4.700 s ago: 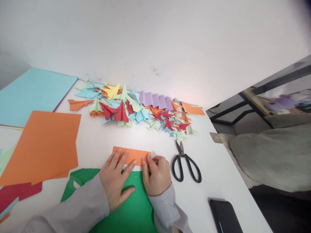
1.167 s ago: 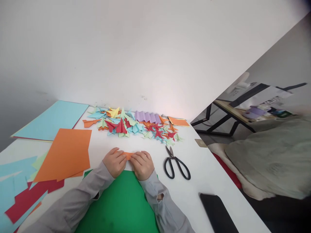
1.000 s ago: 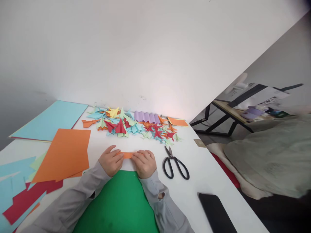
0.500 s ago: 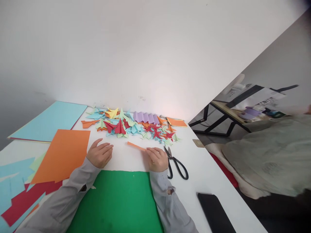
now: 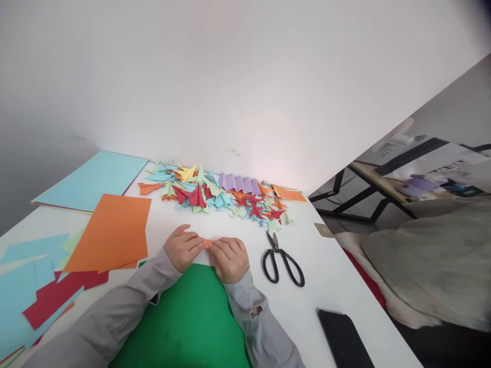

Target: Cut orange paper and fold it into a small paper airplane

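Observation:
Between both hands is a small orange paper strip [image 5: 207,244], mostly covered by my fingers. My left hand [image 5: 184,249] pinches its left end, and my right hand [image 5: 231,259] grips the right end. Both hands are just beyond the far edge of a green sheet [image 5: 184,317], over the white table. Behind them lies a heap of small folded paper pieces, among them a red paper plane [image 5: 198,197] and a purple pleated paper [image 5: 240,184]. To the right of my right hand rest black-handled scissors [image 5: 276,253] with their blades slightly apart.
On the left lie an orange sheet [image 5: 111,232], a light blue sheet stack [image 5: 94,179] and red paper scraps [image 5: 57,296]. A black phone-like slab [image 5: 343,337] is at the front right. Orange paper [image 5: 289,193] sits by the wall. A person in a pale garment [image 5: 425,255] is at right.
My left hand has moved right to the orange strip and closed on its other end. My right hand has shifted left, away from the scissors. The view has turned slightly.

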### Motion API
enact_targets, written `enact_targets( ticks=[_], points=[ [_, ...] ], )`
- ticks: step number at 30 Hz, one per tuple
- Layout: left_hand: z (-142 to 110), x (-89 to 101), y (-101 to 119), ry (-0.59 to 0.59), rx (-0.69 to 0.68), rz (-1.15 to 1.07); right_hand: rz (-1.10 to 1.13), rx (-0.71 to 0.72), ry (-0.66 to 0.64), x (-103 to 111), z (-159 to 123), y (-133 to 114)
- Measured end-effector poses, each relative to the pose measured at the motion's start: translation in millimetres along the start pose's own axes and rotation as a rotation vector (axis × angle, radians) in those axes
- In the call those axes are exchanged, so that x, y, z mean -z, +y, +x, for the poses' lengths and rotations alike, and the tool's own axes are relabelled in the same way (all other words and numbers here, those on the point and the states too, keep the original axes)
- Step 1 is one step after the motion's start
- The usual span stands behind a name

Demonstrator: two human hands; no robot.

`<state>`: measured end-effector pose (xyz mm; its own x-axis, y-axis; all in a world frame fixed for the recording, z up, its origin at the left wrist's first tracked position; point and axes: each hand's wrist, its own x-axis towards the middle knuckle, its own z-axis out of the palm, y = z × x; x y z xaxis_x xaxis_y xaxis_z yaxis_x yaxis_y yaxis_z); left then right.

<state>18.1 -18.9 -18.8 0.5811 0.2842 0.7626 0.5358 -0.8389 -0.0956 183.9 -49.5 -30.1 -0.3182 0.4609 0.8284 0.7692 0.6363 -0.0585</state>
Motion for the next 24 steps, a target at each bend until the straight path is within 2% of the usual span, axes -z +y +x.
enact_targets(
  ticks=[6, 10, 13, 16, 19, 21, 24],
  points=[
    [-5, 5.3, -14, 0.023, -0.01, 0.04, -0.028, 0.008, -0.006, 11, -3, 18],
    [-9, 10.6, -26, 0.099, 0.045, 0.131, -0.073, -0.13, 0.127, 17, -11, 32],
    [-7, 12.4, -22, 0.092, 0.001, 0.078, 0.179, -0.421, 0.13, 12, -12, 21],
    [-2, 12.0, -12, 0.081, -0.054, 0.015, 0.433, -0.858, -0.023, 2, -9, -2],
    [0, 11.3, -5, 0.091, -0.097, 0.004, 0.78, -1.252, -0.035, -4, -4, -17],
    [0, 10.9, -5, 0.103, -0.112, 0.013, 0.964, -1.379, 0.017, -4, -1, -18],
    [-3, 10.4, -9, 0.101, -0.107, 0.026, 1.109, -1.378, 0.054, 0, 2, -14]
  ],
)
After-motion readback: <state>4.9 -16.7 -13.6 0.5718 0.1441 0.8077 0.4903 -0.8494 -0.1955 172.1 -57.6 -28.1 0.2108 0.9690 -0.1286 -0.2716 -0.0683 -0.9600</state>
